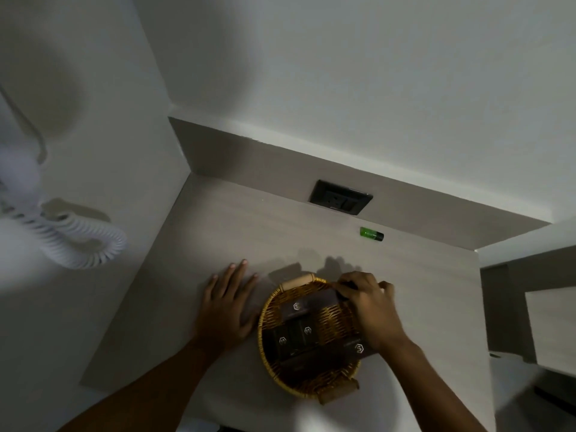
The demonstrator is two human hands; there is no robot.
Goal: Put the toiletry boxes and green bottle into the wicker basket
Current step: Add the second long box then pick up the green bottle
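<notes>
1. Toiletry boxes (299, 335) lie inside the wicker basket (265, 310), dark brown, each printed with a small pale hexagon emblem; any wording beside the emblems is too small to read.
2. One more dark box (324, 297) sits tilted at the basket's far rim, and the right hand (371, 307) is closed around its end, fingers curled over the rim.
3. A long box (352, 350) leans across the basket's right side, partly under the right wrist.
4. The basket stands near the front edge of the counter (218, 219), roughly midway along it, with a wooden handle (297, 281) at its far rim and another at its near rim.
5. The left hand (226, 307) rests flat and open on the counter, palm down, fingers spread, just beside the basket's left wall.
6. The green bottle (371, 233) with a dark cap lies on its side near the counter's back edge, well apart from the basket; no label is legible.
7. Bare counter lies between basket and bottle, and out to the left corner.
8. A dark wall socket (341, 198) sits in the backsplash above the bottle; a coiled white cord (84, 241) hangs at the left wall.
</notes>
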